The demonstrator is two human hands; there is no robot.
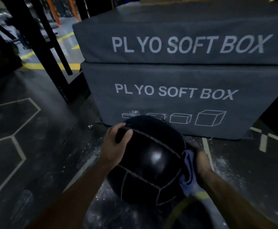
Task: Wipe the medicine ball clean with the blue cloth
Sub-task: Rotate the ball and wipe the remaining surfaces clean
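Observation:
A black medicine ball with pale stitched seams fills the lower middle of the head view, held up off the floor between both hands. My left hand grips its upper left side, fingers spread over the top panel. My right hand presses the blue cloth against the ball's right side. The cloth is bunched between palm and ball, and part of it hangs down below the wrist.
Two stacked grey plyo soft boxes stand right behind the ball. A black rack frame rises at the left. The dark floor has pale hexagon lines and white dust. A second dark ball with a yellow band lies at the bottom edge.

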